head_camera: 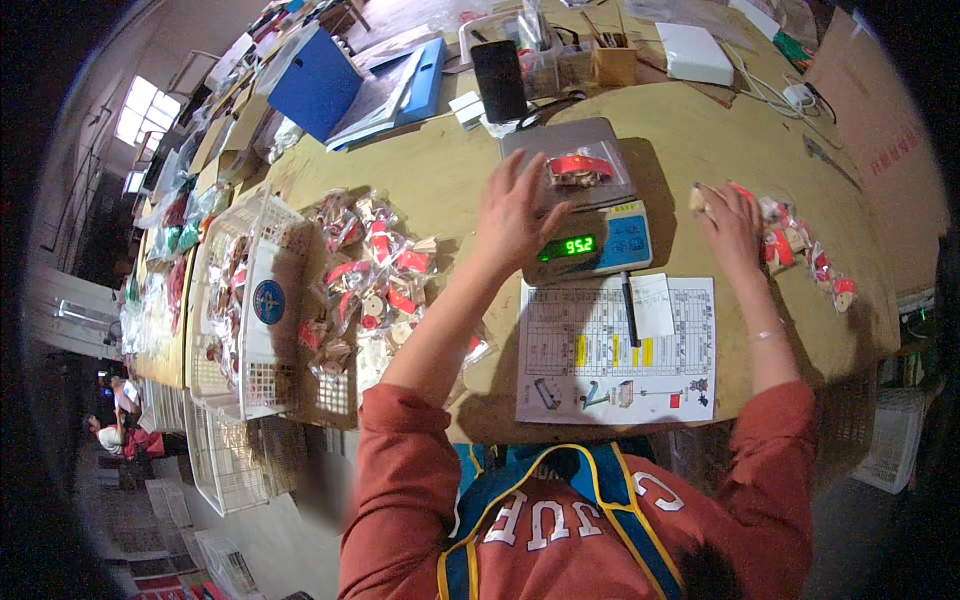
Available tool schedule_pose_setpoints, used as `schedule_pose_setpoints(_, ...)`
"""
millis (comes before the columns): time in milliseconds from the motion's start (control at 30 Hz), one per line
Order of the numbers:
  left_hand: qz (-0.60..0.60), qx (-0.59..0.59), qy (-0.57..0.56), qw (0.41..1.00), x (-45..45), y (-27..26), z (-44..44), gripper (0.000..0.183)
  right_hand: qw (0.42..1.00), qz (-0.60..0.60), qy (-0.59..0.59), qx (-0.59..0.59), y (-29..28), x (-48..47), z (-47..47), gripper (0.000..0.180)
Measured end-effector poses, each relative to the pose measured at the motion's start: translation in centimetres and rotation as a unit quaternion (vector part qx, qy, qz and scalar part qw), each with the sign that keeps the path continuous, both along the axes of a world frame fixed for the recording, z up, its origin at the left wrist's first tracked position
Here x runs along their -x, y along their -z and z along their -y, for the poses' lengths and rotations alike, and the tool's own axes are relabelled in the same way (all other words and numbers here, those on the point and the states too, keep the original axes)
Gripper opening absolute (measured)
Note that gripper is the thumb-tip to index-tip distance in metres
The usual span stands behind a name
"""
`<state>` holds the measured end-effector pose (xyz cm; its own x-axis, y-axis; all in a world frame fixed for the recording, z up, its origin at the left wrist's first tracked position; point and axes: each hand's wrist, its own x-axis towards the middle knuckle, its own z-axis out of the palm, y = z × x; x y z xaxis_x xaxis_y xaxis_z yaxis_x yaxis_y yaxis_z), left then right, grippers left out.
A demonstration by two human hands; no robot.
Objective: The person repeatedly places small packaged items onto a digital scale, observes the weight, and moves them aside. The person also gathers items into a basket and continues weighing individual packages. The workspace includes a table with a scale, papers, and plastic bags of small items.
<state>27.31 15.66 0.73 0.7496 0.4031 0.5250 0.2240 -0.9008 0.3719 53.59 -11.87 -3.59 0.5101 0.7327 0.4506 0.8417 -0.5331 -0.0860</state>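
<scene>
A digital weighing scale [585, 240] with a lit green display stands before me. On its grey pan lies a clear plastic bag [581, 169] with red and wooden parts in it. My left hand [517, 206] hovers at the pan's left edge, fingers apart, holding nothing visible. To the right of the scale, my right hand [726, 217] is over the near end of a row of bagged red and wooden parts [784, 244], its fingers curled around a small bagged packet [701, 196]. A heap of similar bags [379, 277] covers the table left of the scale.
A white plastic basket [274, 300] of bags stands at the left. A printed sheet [547, 345] with a black pen [628, 311] lies below the scale. Behind are a smartphone [499, 81], blue folders [315, 86] and a white box [694, 52]. A cardboard sheet [885, 135] rises at the right.
</scene>
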Motion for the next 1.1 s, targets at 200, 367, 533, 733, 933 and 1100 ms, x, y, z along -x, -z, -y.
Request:
schedule_pose_setpoints(200, -0.21, -0.009, -0.201, 0.957, 13.0, 0.8, -5.3, 0.098, 0.996, -0.001, 0.028, -0.08, -1.2, -2.2, 3.4, 0.058)
schedule_pose_setpoints(367, -0.237, 0.006, -0.265, 0.934, 16.4, 2.7, -7.9, 0.079, 0.967, -0.034, -0.116, -0.224, -3.5, -0.5, -3.9, 0.052)
schedule_pose_setpoints(533, -0.186, -0.04, -0.275, 0.942, 16.1, 3.0, -9.1, 0.037, 0.949, -0.06, -0.241, -0.193, -5.9, 5.4, -10.7, 0.049)
schedule_pose_setpoints(733, -0.097, -0.039, -0.241, 0.965, 15.3, 1.1, -10.0, 0.03, 0.957, -0.031, -0.26, -0.127, -5.9, 9.4, -14.0, 0.039)
schedule_pose_setpoints(933, 0.1, 0.106, -0.113, 0.983, 12.8, -3.7, -8.3, 0.034, 0.966, -0.084, -0.2, -0.142, -4.0, 5.2, -11.9, 0.032)
schedule_pose_setpoints(1100, 0.146, 0.137, 0.023, 0.98, 7.6, -6.8, -3.8, 0.039, 0.964, -0.131, -0.105, -0.208, -0.8, 0.4, -6.3, 0.031)
